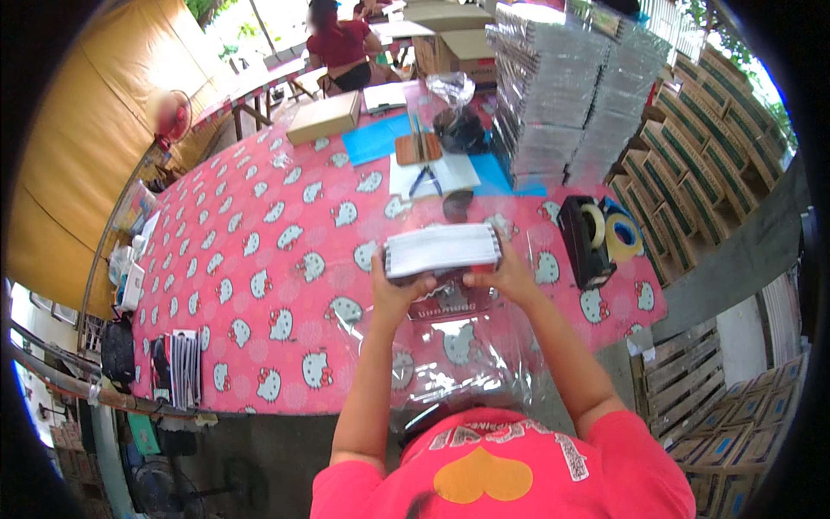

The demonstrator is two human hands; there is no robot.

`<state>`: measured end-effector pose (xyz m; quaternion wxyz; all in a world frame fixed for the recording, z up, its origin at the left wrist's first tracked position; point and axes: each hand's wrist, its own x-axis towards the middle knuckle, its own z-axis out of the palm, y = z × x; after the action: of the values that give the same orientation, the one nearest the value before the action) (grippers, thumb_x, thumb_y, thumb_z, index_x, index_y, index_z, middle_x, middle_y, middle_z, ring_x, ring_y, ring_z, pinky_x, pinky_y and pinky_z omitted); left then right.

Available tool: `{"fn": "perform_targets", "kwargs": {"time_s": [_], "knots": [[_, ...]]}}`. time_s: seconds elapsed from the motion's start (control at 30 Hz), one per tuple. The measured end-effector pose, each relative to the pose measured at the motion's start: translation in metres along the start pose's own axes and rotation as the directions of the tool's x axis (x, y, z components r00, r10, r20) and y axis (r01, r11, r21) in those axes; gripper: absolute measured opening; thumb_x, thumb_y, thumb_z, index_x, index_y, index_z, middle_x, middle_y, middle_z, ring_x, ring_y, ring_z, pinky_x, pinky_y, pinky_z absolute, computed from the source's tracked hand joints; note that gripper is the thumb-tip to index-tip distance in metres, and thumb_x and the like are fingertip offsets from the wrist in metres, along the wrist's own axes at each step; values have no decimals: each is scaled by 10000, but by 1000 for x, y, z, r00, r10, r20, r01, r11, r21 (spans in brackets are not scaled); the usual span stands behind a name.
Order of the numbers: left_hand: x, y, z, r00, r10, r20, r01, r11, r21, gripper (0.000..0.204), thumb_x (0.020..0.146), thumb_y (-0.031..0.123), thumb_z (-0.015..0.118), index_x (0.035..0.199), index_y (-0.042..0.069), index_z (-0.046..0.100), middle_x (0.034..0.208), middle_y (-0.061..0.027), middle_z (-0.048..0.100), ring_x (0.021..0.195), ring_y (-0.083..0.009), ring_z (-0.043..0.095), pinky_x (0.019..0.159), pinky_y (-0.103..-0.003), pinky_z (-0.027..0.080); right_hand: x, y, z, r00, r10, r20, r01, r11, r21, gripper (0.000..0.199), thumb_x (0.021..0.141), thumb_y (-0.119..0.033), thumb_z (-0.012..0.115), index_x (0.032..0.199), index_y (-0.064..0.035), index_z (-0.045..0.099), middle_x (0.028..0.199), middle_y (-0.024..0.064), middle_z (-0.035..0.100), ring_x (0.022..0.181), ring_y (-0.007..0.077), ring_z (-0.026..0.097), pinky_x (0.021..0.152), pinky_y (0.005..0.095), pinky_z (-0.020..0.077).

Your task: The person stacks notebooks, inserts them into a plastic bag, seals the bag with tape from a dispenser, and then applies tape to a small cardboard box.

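Both my hands grip a thick stack of notebooks (443,249) from its two ends, white page edges up and dark covers showing at the sides. My left hand (394,292) is closed on the left end, its thumb along the near side. At the right end my right hand (512,275) is closed the same way. Just below the stack is a dark red printed cover (451,303). A clear plastic bag (467,359) spreads over the table edge between my forearms and against my shirt; whether the stack touches it I cannot tell.
A pink patterned cloth covers the table (259,259). Ahead lie pliers (425,180), a wooden block (418,149) and blue sheets (372,140). Tall plastic-wrapped stacks (553,104) and a tape dispenser (584,242) stand right; more notebooks (180,368) lie near left. A person (344,43) sits beyond.
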<state>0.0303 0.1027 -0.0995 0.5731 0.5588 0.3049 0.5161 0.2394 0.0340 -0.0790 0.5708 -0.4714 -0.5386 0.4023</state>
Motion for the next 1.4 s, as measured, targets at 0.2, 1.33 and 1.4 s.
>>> {"fn": "perform_targets", "kwargs": {"time_s": [0.2, 1.33, 1.4], "knots": [[-19, 14, -5, 984, 105, 143, -106, 994, -5, 939, 497, 157, 884, 1254, 39, 340, 1130, -87, 505, 1056, -204, 522, 913, -333, 450, -19, -23, 0, 996, -70, 48, 69, 997, 28, 892, 538, -139, 860, 1268, -65, 353, 1180, 51, 476, 1091, 166, 468, 946, 310, 379], [-21, 83, -23, 785, 19, 620, -591, 324, 739, 696, 734, 615, 574, 1280, 186, 520, 1422, -49, 379, 1339, -296, 245, 1037, -508, 118, 1, -62, -18, 725, -2, 689, 514, 668, -538, 735, 537, -285, 797, 1233, -289, 562, 1471, 47, 287, 1369, 297, 199, 1055, 522, 189], [-14, 87, -20, 764, 28, 645, -631, 241, 738, 702, 726, 616, 582, 1284, 195, 518, 1425, -46, 374, 1348, -303, 230, 1037, -511, 118, 7, -66, -19, 723, -18, 691, 536, 646, -544, 700, 550, -311, 793, 1216, -255, 583, 1461, 76, 305, 1358, 313, 224, 1047, 503, 213]]}}
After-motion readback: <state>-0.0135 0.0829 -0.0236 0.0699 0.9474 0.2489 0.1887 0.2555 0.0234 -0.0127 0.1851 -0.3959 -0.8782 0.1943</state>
